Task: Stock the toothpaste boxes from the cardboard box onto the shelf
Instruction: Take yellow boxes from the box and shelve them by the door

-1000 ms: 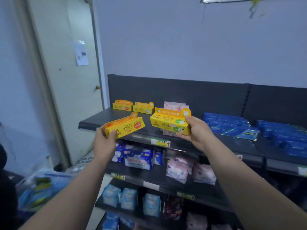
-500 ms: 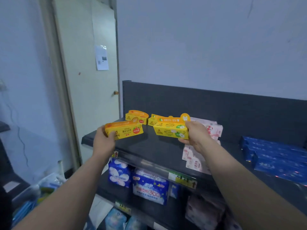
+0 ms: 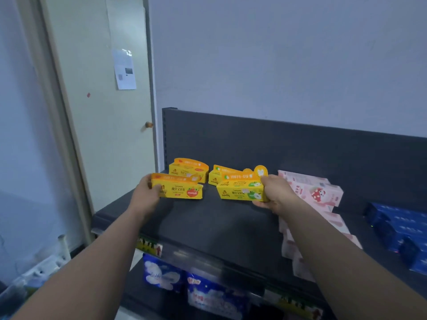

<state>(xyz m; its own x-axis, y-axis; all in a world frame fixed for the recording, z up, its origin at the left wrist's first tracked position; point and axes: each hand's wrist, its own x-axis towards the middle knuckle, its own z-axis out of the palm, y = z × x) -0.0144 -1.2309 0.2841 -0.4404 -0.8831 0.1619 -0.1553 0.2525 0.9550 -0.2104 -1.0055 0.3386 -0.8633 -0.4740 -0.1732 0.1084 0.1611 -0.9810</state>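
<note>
Currently, over the left half of the shelf [image 3: 208, 229], the left hand [image 3: 145, 197] is gripping the strawberry toothpaste box [image 3: 179, 190] by its left end, and the right hand [image 3: 276, 196] is gripping the apple toothpaste box [image 3: 240, 192] by its right end. Risk: these end-only grips are letting each box tip on release, or knock the two stocked yellow boxes [image 3: 188, 173] sitting near the back edge. Long axes are running left-right, with printed faces pointing toward the front edge

Four yellow toothpaste boxes [image 3: 176, 191], two hands [image 3: 144, 197]

Hands [image 3: 144, 196] brought toothpaste boxes [image 3: 240, 192] lower, closer to the shelf [image 3: 208, 227]
</note>
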